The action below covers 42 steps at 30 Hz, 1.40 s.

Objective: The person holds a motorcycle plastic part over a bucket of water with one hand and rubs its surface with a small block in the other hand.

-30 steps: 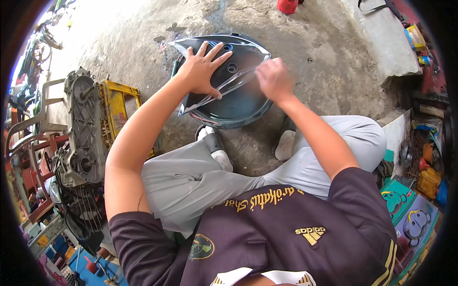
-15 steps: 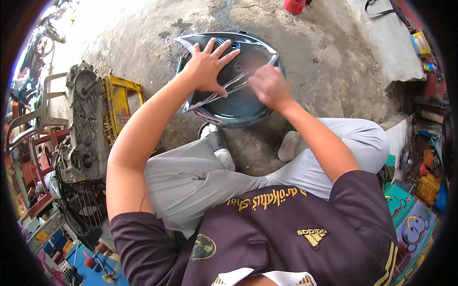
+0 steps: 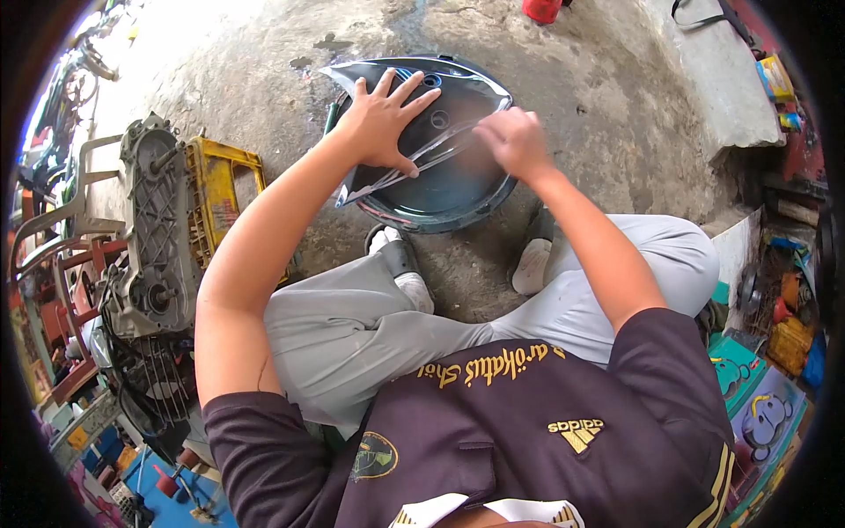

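Observation:
A pointed, see-through plastic cover (image 3: 462,99) with shiny clear edges lies over a round dark basin (image 3: 440,211) on the floor in front of me. My left hand (image 3: 385,123) rests on the cover with its fingers spread wide. At the cover's right side, my right hand (image 3: 518,143) is closed, its fingertips bunched at the clear edge and slightly blurred. Whatever those fingers grip is hidden. Looking through the plastic, I see dark round shapes near the far rim. The basin's bottom looks dark and glossy, perhaps wet.
A grey metal engine casing (image 3: 158,224) and a yellow plastic crate (image 3: 216,198) stand at my left. A red container (image 3: 541,10) is at the far edge. A concrete ledge (image 3: 713,79) and a teal-and-purple box (image 3: 761,414) lie to my right. My feet flank the basin's near side.
My right hand has moved a little to the right and slightly up along the cover's edge. My left hand stays spread in nearly the same place.

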### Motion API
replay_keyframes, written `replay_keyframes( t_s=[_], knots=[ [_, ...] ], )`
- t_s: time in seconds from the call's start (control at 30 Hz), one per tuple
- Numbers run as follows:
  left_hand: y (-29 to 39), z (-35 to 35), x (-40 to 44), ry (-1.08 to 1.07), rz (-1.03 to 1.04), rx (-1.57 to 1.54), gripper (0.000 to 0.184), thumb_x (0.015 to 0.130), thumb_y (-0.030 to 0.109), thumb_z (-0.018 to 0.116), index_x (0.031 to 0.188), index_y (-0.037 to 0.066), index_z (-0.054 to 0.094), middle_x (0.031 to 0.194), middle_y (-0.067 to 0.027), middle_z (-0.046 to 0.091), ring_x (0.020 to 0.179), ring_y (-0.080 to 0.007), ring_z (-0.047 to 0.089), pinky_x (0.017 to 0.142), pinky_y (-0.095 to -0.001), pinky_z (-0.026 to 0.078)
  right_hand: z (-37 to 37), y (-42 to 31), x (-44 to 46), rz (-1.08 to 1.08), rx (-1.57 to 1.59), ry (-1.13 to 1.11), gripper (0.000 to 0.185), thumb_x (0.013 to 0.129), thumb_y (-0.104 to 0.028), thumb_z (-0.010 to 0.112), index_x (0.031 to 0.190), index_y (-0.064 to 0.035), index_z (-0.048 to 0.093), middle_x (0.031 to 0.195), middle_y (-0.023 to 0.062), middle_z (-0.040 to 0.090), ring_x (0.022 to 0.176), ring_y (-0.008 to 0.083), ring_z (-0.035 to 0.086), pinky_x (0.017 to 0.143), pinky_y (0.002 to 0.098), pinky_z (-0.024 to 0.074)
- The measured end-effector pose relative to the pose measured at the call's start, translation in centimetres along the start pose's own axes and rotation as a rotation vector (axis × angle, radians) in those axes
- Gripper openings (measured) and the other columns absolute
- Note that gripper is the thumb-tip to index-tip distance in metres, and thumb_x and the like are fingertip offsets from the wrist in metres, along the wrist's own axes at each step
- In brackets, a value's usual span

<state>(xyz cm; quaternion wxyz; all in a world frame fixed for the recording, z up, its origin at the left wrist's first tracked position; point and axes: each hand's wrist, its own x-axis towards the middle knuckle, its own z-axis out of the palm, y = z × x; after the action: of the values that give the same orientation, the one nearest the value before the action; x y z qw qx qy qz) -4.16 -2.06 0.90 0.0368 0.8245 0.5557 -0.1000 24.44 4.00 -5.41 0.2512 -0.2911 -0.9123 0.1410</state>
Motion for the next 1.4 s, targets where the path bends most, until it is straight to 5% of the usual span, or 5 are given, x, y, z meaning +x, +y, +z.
replay_keyframes(
  t_s=[0.13, 0.27, 0.47, 0.6, 1.4],
  knots=[
    [-0.1, -0.1, 0.2, -0.015, 0.004, 0.004, 0.143, 0.057, 0.077, 0.09, 0.174, 0.031, 0.023, 0.18, -0.0105, 0.023, 0.16, -0.0483, 0.03, 0.117, -0.0748, 0.034, 0.2, -0.2, 0.2, 0.227, -0.028, -0.036, 0.019, 0.098, -0.03, 0.074, 0.09, -0.0132, 0.074, 0.094, 0.0049, 0.075, 0.094, 0.0281, 0.07, 0.085, 0.0463, 0.0494],
    [0.0, -0.2, 0.1, -0.013, 0.001, -0.017, 0.143, 0.057, 0.073, 0.092, 0.174, 0.031, 0.023, 0.18, -0.0116, 0.023, 0.16, -0.048, 0.03, 0.117, -0.0743, 0.034, 0.6, -2.0, -0.2, -0.1, 0.031, -0.042, 0.017, 0.095, -0.025, 0.077, 0.092, -0.0094, 0.072, 0.09, 0.0105, 0.074, 0.09, 0.0323, 0.07, 0.082, 0.0462, 0.0516],
    [-0.1, 0.0, 0.0, -0.006, 0.001, -0.012, 0.143, 0.057, 0.073, 0.092, 0.174, 0.031, 0.023, 0.18, -0.0113, 0.023, 0.159, -0.0481, 0.031, 0.117, -0.0744, 0.034, -1.3, 1.0, 0.9, 0.303, 0.08, 0.038, 0.015, 0.093, -0.021, 0.077, 0.094, -0.007, 0.071, 0.095, 0.0127, 0.073, 0.094, 0.0358, 0.068, 0.084, 0.0484, 0.0547],
    [0.0, -0.4, 0.2, -0.036, -0.004, -0.001, 0.143, 0.056, 0.074, 0.092, 0.174, 0.031, 0.023, 0.18, -0.0113, 0.023, 0.159, -0.048, 0.031, 0.117, -0.0748, 0.034, -0.1, -2.5, 0.6, -0.096, 0.163, -0.017, 0.013, 0.091, -0.015, 0.078, 0.095, -0.0039, 0.072, 0.094, 0.0131, 0.073, 0.096, 0.0358, 0.068, 0.086, 0.0477, 0.0553],
    [0.0, -0.4, 0.1, -0.032, -0.003, -0.014, 0.144, 0.056, 0.075, 0.092, 0.174, 0.032, 0.023, 0.18, -0.0109, 0.023, 0.159, -0.0475, 0.031, 0.117, -0.0748, 0.034, 0.3, -1.3, -0.3, 0.177, 0.209, 0.045, 0.014, 0.095, -0.014, 0.076, 0.104, -0.0042, 0.079, 0.104, 0.0139, 0.069, 0.09, 0.0334, 0.072, 0.08, 0.044, 0.0573]
  ],
)
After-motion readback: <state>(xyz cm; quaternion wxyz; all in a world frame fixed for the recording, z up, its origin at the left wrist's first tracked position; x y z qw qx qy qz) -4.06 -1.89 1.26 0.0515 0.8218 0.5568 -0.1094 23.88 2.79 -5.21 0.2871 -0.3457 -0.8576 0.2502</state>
